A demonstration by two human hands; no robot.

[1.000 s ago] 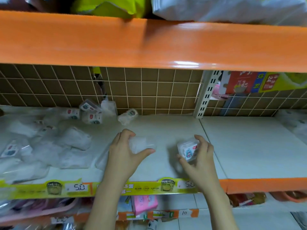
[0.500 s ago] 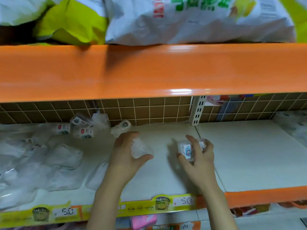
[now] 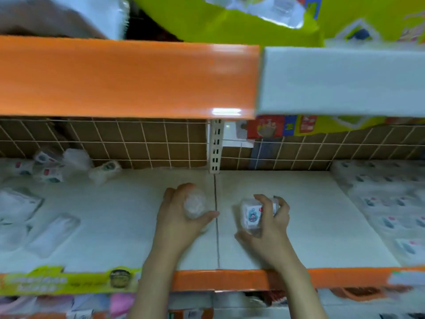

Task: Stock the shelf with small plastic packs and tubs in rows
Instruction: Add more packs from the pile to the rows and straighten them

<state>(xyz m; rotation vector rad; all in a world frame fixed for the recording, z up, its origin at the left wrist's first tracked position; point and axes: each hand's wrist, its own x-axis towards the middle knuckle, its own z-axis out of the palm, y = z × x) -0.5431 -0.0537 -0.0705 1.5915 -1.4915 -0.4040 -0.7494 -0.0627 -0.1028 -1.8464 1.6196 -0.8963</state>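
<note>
Clear tub (image 3: 195,204) is gripped by L hand (image 3: 181,217), labelled tub (image 3: 251,214) by R hand (image 3: 269,226), fingers curled, over shelf (image 3: 310,226).

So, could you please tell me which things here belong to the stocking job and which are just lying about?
Job:
left hand gripping a clear tub
right hand gripping a labelled tub
white shelf
loose packs
rowed packs

Lying about:
green bags on the shelf above
pink goods below

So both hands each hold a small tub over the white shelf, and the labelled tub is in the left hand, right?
Not quite. The head view shows the labelled tub in the right hand; the left hand holds a clear unlabelled tub. Both are over the white shelf.
</note>
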